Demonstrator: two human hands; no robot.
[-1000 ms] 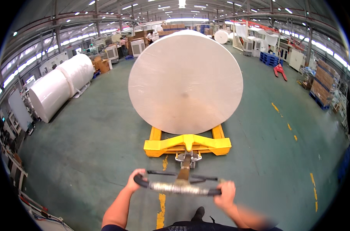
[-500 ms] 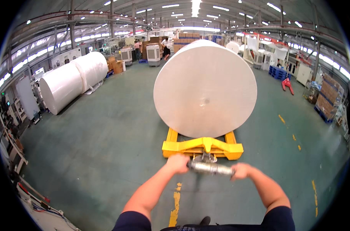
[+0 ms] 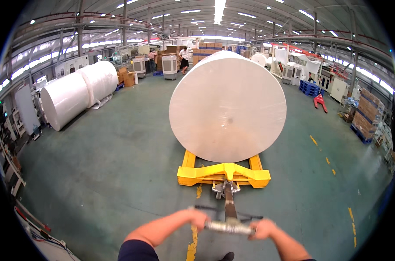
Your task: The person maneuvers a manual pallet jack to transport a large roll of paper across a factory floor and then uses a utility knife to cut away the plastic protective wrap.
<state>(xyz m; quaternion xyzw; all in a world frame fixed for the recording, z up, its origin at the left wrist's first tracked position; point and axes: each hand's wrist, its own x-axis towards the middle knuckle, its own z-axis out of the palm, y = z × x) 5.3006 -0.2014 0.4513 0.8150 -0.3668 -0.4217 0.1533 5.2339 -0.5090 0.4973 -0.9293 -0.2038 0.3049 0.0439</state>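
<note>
Both hands are closed on the bar here: the left hand [image 3: 198,219] wraps one end of the silvery, tape-wound handlebar [image 3: 229,227], the right hand [image 3: 262,229] grips the other, with the taped middle showing between them. Some fingers are blurred, but neither hand looks loose. The handlebar tops a long, dark, flat shaft [image 3: 230,208] that runs to the yellow steel pallet truck [image 3: 197,175], straight ahead of the person. And there's the big one, the huge white cylindrical roll [image 3: 228,108], lying on its side along the truck's forks, its flat round end facing us and its lower edge just behind the yellow crosspiece!

The step in hand looks like hauling or steering this loaded truck across the green floor [image 3: 119,165]. What the next move calls for, I'd judge, is an even, two-handed effort and small, gentle turns, so the heavy load stays settled. Two more white rolls [image 3: 67,102] lie end to end at the left, well apart from the truck.
</note>
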